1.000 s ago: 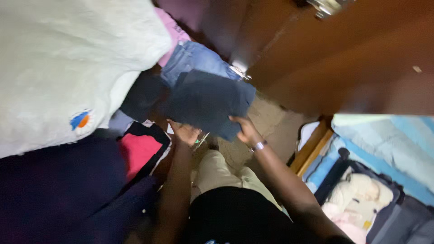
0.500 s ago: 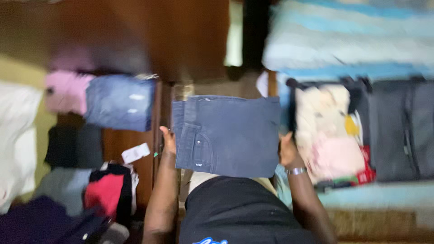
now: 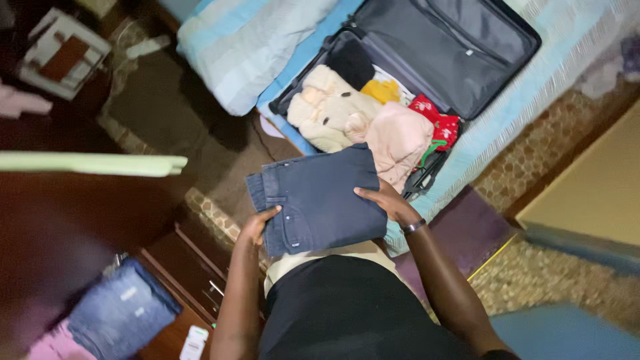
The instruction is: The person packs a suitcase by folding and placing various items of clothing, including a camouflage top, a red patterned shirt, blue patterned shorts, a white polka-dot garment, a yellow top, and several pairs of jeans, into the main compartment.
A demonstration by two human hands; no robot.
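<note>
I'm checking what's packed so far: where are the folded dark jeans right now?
In the head view, the jeans are centre frame, held between the left hand and right hand, just in front of the open suitcase on the bed.

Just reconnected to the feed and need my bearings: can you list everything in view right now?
folded jeans: one, dark blue, held between both hands in front of the body
suitcase: one, dark grey, lying open on the bed
clothes in suitcase: several, cream, pink, yellow, red, black, packed in the lower half
pillow: one, pale blue striped, on the bed left of the suitcase
bedsheet: one, light blue, under the suitcase
light jeans: one, faded blue, on the wooden shelf lower left
left hand: grips the jeans' left edge
right hand: grips the right edge, watch on wrist
</note>
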